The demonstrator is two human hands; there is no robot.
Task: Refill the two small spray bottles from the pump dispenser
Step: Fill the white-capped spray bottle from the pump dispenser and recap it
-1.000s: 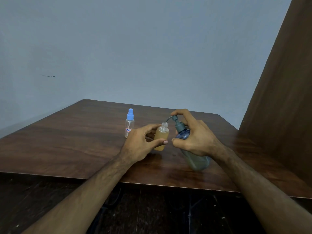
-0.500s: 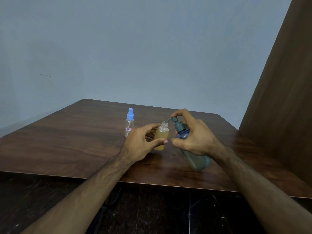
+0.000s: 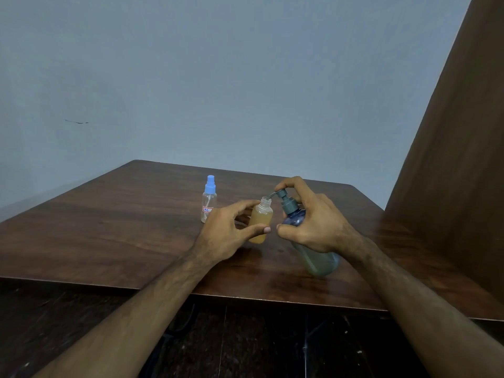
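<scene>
An uncapped small bottle [image 3: 261, 219] holding amber liquid sits in my left hand [image 3: 229, 233], thumb and fingers around its body, near the table's middle. My right hand [image 3: 313, 222] grips the bluish pump dispenser [image 3: 316, 257], which is tilted, with the index finger on top of the dark pump head [image 3: 286, 201]. The pump's spout reaches over the open neck of the amber bottle. A second small clear spray bottle [image 3: 209, 199] with a blue spray top and a red-edged label stands upright behind and to the left, untouched.
The dark wooden table [image 3: 109, 236] runs to a front edge close to me, with a dark floor below. A tall brown wooden panel [image 3: 458, 159] rises along the right side. A plain grey wall stands behind.
Almost nothing has moved; both hands keep their hold, and the pump head stays over the amber bottle's neck.
</scene>
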